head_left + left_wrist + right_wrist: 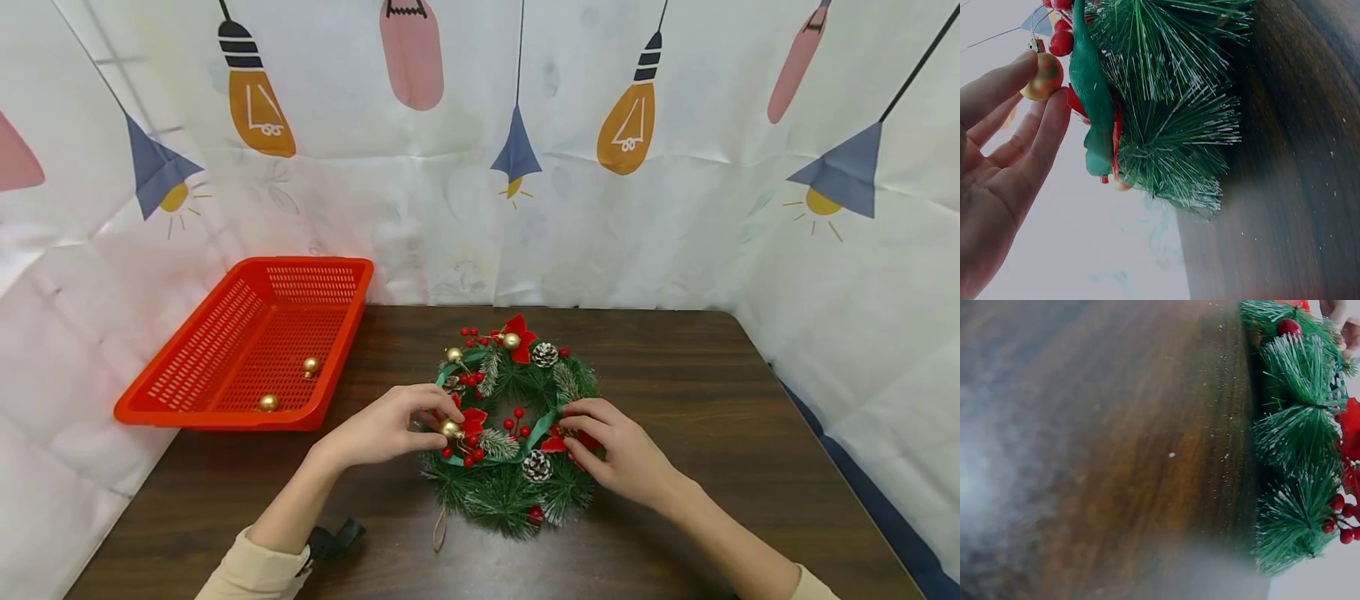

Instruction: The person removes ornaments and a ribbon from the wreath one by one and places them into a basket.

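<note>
A green pine wreath lies on the table, dressed with red flowers, red berries, pine cones and a green ribbon. At its left side my left hand pinches a gold ball between thumb and fingers, beside a red flower and a berry cluster. My right hand is at the wreath's right side, thumb and fingers around a red flower close to the ribbon; its fingers partly hide the flower. A snow-tipped pine cone sits left of that hand.
An orange-red plastic basket stands at the back left with two gold balls inside. A black strap shows near the left wrist. A cord loop hangs from the wreath's near edge. Behind the brown table is a printed white curtain.
</note>
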`<state>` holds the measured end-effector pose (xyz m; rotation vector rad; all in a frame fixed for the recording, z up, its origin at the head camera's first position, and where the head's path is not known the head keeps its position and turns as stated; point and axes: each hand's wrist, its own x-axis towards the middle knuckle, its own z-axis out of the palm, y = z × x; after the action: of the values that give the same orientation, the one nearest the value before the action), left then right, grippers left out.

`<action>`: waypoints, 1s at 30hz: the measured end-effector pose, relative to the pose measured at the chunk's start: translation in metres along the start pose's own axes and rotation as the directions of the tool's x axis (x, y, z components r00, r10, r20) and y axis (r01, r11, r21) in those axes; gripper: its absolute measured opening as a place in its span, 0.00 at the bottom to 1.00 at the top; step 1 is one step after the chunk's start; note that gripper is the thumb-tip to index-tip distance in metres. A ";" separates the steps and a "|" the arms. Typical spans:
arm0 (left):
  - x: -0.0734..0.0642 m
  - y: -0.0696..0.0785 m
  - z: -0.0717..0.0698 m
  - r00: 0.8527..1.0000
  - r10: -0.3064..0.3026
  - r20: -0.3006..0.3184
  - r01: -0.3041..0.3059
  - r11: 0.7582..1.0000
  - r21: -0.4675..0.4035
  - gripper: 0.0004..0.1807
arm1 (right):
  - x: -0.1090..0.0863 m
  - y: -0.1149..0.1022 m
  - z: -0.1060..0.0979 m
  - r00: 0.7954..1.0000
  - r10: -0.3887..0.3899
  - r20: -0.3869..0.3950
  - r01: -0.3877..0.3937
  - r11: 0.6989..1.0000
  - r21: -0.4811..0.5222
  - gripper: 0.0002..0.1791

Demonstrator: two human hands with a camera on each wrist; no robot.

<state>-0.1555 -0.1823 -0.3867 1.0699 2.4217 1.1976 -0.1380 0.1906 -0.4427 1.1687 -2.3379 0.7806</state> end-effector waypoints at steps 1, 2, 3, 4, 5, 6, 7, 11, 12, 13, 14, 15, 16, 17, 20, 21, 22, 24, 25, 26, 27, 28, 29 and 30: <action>0.000 0.001 0.001 1.000 0.005 0.000 -0.005 1.000 -0.003 0.16 | 0.000 0.000 0.000 1.000 0.003 -0.002 -0.003 1.000 -0.002 0.13; 0.001 0.001 0.001 1.000 0.009 0.001 -0.009 1.000 -0.004 0.16 | -0.001 0.000 0.000 1.000 0.010 0.000 -0.010 1.000 -0.004 0.13; 0.001 0.002 0.002 1.000 0.012 0.002 -0.012 1.000 -0.004 0.16 | -0.002 -0.001 0.000 1.000 0.017 0.004 -0.017 1.000 -0.007 0.13; 0.001 0.002 0.003 1.000 0.015 0.004 -0.015 1.000 -0.004 0.16 | -0.002 -0.001 0.000 1.000 0.026 0.012 -0.026 1.000 -0.010 0.13; 0.002 0.002 0.003 1.000 0.018 0.005 -0.018 1.000 -0.003 0.16 | -0.003 -0.001 0.000 0.999 0.032 0.020 -0.032 0.999 -0.011 0.13; 0.002 0.002 0.004 1.000 0.021 0.007 -0.021 1.000 0.000 0.16 | -0.003 -0.001 0.000 0.999 0.038 0.028 -0.038 0.999 -0.012 0.13; 0.002 0.001 0.005 1.000 0.027 0.009 -0.027 1.000 0.002 0.16 | -0.004 -0.001 0.000 0.998 0.044 0.035 -0.043 0.999 -0.014 0.14; 0.004 0.001 0.007 0.999 0.054 0.011 -0.054 0.998 0.011 0.15 | -0.005 -0.001 0.001 0.999 0.035 0.028 -0.034 0.999 -0.016 0.15; 0.005 0.002 0.008 0.998 0.060 0.009 -0.060 0.998 0.014 0.15 | -0.005 -0.001 0.002 0.999 0.029 0.020 -0.029 0.999 -0.017 0.15; 0.007 0.002 0.009 0.998 0.065 0.006 -0.066 0.998 0.015 0.15 | -0.005 0.000 0.002 1.000 0.023 0.012 -0.022 1.000 -0.020 0.16; 0.007 0.002 0.010 0.998 0.069 0.003 -0.069 0.997 0.019 0.15 | -0.005 0.000 0.002 1.000 0.017 0.005 -0.017 1.000 -0.024 0.16; 0.008 0.003 0.010 0.998 0.070 -0.002 -0.070 0.997 0.025 0.15 | -0.005 0.000 0.003 1.000 0.014 0.001 -0.014 1.000 -0.027 0.17; 0.008 0.003 0.011 0.998 0.070 -0.008 -0.070 0.997 0.031 0.15 | -0.005 0.001 0.003 1.000 0.018 0.004 -0.018 0.999 -0.030 0.17; 0.009 0.003 0.012 0.997 0.071 -0.014 -0.071 0.997 0.032 0.15 | -0.005 0.001 0.003 1.000 0.023 0.008 -0.022 0.999 -0.031 0.17; 0.009 0.006 0.014 0.997 0.069 -0.029 -0.067 0.997 0.040 0.15 | -0.005 0.001 0.003 0.999 0.034 0.021 -0.034 0.999 -0.037 0.18; 0.010 0.007 0.014 0.997 0.067 -0.033 -0.066 0.997 0.038 0.15 | -0.005 0.001 0.003 0.999 0.038 0.025 -0.037 0.999 -0.039 0.18; 0.010 0.007 0.015 0.997 0.068 -0.035 -0.067 0.997 0.037 0.15 | -0.005 0.001 0.003 0.999 0.040 0.029 -0.039 0.998 -0.040 0.18; 0.011 0.010 0.016 0.997 0.071 -0.034 -0.070 0.997 0.031 0.15 | -0.005 0.001 0.003 0.998 0.043 0.034 -0.041 0.998 -0.043 0.18; 0.012 0.010 0.017 0.996 0.078 -0.032 -0.077 0.997 0.030 0.16 | -0.005 0.001 0.003 0.998 0.044 0.037 -0.042 0.998 -0.045 0.18; 0.013 0.011 0.017 0.996 0.082 -0.027 -0.081 0.996 0.024 0.16 | -0.005 0.001 0.003 0.998 0.044 0.039 -0.042 0.998 -0.046 0.18; 0.014 0.012 0.018 0.996 0.087 -0.022 -0.087 0.996 0.017 0.16 | -0.005 0.001 0.003 0.998 0.043 0.040 -0.041 0.998 -0.047 0.18; 0.014 0.012 0.019 0.996 0.093 -0.017 -0.092 0.996 0.014 0.16 | -0.005 0.001 0.003 0.998 0.044 0.042 -0.042 0.998 -0.048 0.18; 0.015 0.013 0.020 0.995 0.097 -0.012 -0.097 0.995 0.007 0.16 | -0.004 0.001 0.003 0.998 0.044 0.044 -0.041 0.998 -0.047 0.18; 0.016 0.013 0.020 0.995 0.102 -0.010 -0.102 0.995 0.001 0.16 | -0.004 0.001 0.004 0.998 0.045 0.046 -0.042 0.998 -0.048 0.18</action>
<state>-0.1498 -0.1540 -0.3881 1.2041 2.4010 1.2361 -0.1368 0.1913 -0.4482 1.1316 -2.4142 0.7160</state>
